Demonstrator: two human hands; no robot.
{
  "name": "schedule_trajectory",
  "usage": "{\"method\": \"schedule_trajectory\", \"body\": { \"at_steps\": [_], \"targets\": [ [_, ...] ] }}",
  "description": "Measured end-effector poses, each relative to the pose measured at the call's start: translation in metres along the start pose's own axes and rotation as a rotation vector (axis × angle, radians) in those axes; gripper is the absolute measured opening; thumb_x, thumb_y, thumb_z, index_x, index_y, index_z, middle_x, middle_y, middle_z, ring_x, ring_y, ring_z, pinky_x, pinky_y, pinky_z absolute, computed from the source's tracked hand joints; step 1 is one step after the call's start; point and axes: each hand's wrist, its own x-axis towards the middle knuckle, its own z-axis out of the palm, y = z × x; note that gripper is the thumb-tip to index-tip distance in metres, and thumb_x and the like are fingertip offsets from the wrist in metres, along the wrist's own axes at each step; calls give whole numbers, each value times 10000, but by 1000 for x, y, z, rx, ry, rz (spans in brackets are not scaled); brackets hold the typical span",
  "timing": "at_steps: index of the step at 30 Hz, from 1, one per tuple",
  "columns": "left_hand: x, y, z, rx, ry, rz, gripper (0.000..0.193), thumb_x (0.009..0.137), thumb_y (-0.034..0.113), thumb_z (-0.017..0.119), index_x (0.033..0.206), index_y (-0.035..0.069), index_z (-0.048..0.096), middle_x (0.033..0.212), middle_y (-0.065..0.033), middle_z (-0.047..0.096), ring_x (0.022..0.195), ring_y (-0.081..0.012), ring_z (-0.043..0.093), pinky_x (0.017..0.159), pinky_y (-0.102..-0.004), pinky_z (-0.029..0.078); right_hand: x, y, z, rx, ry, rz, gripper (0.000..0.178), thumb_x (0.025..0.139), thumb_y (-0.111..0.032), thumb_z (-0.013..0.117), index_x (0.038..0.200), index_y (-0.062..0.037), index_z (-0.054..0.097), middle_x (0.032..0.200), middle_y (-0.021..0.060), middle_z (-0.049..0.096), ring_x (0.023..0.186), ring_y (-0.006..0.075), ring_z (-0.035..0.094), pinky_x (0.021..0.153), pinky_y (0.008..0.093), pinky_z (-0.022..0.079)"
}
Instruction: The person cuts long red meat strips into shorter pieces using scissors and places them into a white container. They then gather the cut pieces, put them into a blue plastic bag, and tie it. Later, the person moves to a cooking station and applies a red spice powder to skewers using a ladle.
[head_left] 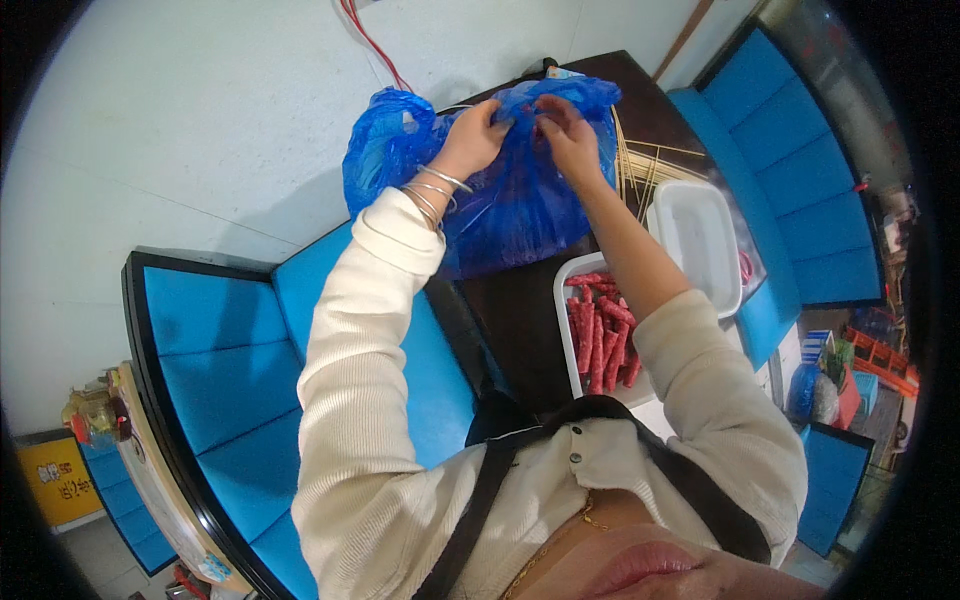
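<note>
A pale wall (200, 120) stands behind a dark desk (525, 330), with blue padded seating at the left (215, 340) and right (800, 150); fisheye curvature bends the straight edges toward the rim. A blue plastic bag (520, 220), translucent and crumpled, lies across the far left part of the desk, a bunched portion of it standing toward the wall. Both hands of the person work at its upper part. The left hand (475, 137), below several silver-coloured bangles (428, 195), has its thumb and forefinger drawn close together on the film of the bag. The right hand (570, 140) is set just beside it, its fingers bent and partly spread against the bag; blurring prevents one from telling whether they grip the film. Beneath the right forearm, nearer the body, a white tray (564, 330) contains red, stick-shaped pieces (597, 350), heaped and mostly lengthwise. To the right of the forearm rests a white plastic container (697, 235), and beyond it, beside the bag, lie thin pale sticks (650, 165). A red cable (375, 45) hangs along the wall above the bag.
</note>
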Motion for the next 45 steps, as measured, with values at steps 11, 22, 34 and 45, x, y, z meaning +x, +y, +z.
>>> {"method": "schedule_trajectory", "body": {
  "at_steps": [11,22,34,45],
  "targets": [
    [-10,13,-7,-297,364,-123,171,798,77,463,946,6,511,790,-215,567,708,-320,554,614,-347,418,5,36,32,105,199,230,244,837,-176,452,1010,-19,523,849,83,593,764,210,545,715,333,424],
    [-6,58,-11,-68,-47,390,377,716,-21,471,1087,49,460,946,-182,570,868,-300,568,770,-361,441,1,36,7,-153,-445,-22,418,780,-264,580,1121,-53,461,1095,105,496,1008,210,482,848,330,383],
    [9,-19,10,-252,-288,-26,493,785,91,548,1241,51,365,1349,-162,246,1240,-277,247,1006,-302,213,9,-26,7,190,-106,377,242,873,-302,473,740,-105,519,629,11,474,528,80,361,489,223,299],
    [22,-15,3,-977,-158,-455,292,867,286,451,987,46,566,865,-46,552,781,-131,495,674,-256,414,18,-20,3,-1205,-409,-543,148,777,-83,481,903,-63,557,1030,103,458,980,284,468,783,314,413]
  ]
}}
